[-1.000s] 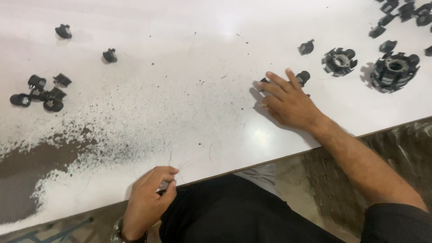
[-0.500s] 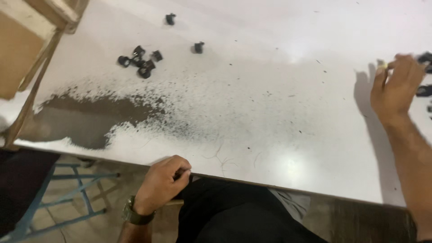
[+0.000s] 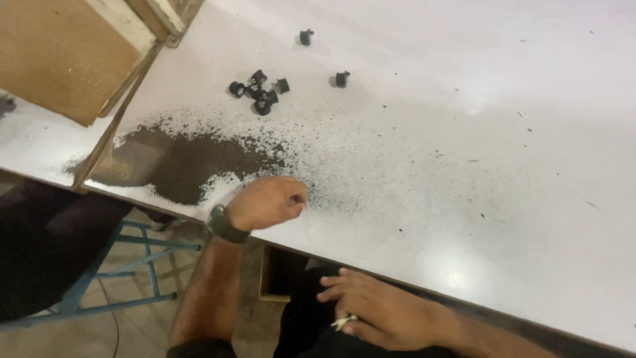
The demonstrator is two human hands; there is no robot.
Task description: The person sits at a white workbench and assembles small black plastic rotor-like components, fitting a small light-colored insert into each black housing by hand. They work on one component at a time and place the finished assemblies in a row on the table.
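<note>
White table (image 3: 464, 132) dusted with dark powder (image 3: 172, 162), left hand (image 3: 265, 202) now up from the edge, fisted beside it, right hand (image 3: 387, 315) back at lap pinching something small and white (image 3: 343, 323), black plastic parts (image 3: 258, 89) far off.

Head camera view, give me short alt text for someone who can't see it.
A left hand, closed in a loose fist, rests on a white table beside a dark worn patch. The right hand sits in the lap, holding something small and white. Small black parts lie farther off.

Even overhead light falls on the glossy white table top (image 3: 464, 132), with soft glare at upper right. Shadows are faint. Slight motion blur softens everything.
</note>
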